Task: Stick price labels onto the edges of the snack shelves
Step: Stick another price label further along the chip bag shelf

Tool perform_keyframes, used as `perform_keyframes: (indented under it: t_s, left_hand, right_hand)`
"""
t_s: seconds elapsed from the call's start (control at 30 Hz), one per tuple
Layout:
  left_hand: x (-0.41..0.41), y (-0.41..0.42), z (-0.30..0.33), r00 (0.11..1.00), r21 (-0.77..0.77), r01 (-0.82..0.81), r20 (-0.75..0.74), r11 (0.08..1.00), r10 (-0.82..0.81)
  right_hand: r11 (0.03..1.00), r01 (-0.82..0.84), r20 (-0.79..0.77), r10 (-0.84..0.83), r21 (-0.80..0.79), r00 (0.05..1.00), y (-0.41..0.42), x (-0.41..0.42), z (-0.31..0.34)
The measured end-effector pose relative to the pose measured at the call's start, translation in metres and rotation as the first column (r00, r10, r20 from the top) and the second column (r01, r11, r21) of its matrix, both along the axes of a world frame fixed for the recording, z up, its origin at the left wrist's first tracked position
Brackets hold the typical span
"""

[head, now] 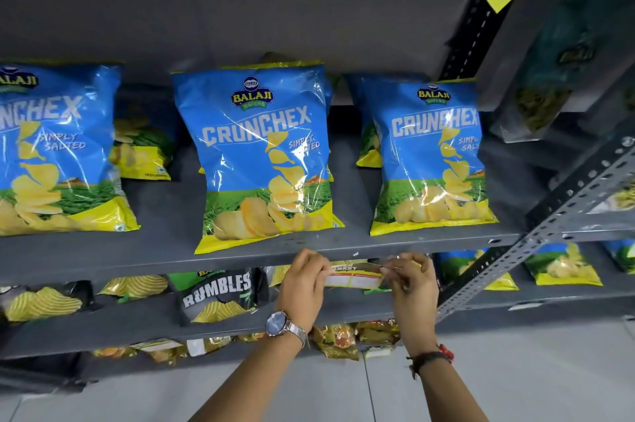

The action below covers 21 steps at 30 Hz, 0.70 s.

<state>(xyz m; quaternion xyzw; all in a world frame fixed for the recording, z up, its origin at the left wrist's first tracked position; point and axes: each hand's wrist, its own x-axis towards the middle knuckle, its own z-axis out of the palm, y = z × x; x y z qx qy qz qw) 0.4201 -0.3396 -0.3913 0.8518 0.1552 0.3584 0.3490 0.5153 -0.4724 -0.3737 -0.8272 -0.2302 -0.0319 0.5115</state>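
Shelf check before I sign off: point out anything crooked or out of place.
The middle Crunchex bag leans askew, its bottom corner overhanging the shelf edge. A small white scrap clings to that edge near the price label.

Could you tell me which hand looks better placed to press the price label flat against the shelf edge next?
Probably the left hand. It pinches the left end of the price label right under the shelf edge, while the right hand is occupied with what looks like a clear strip at the other end.

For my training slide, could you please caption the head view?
Both hands, left hand and right hand, hold a price label against the grey shelf edge below Crunchex bags.
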Motion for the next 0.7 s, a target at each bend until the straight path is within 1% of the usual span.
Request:
perform_keyframes:
  t_s: [0.03, 0.17, 0.53, 0.7]
  left_hand:
    - [0.001, 0.001, 0.000, 1.000, -0.004, -0.010, 0.001, 1.000, 0.010]
    - [0.004, 0.002, -0.003, 0.999, -0.019, -0.048, -0.016, 0.999, 0.048]
    - [0.006, -0.003, 0.010, 0.994, -0.010, -0.111, 0.020, 0.994, 0.111]
    - [0.009, -0.005, 0.010, 0.988, -0.008, -0.157, 0.002, 0.988, 0.157]
  right_hand:
    - [1.000, 0.016, 0.003, -0.016, 0.008, 1.000, 0.001, 0.000, 0.000]
    - [0.998, 0.039, 0.072, -0.036, -0.041, 0.997, 0.004, 0.006, -0.007]
    - [1.000, 0.001, 0.083, -0.002, 0.006, 0.997, 0.006, 0.014, -0.003]
    - [1.000, 0.010, 0.084, -0.010, 0.006, 0.996, 0.009, 0.016, -0.002]
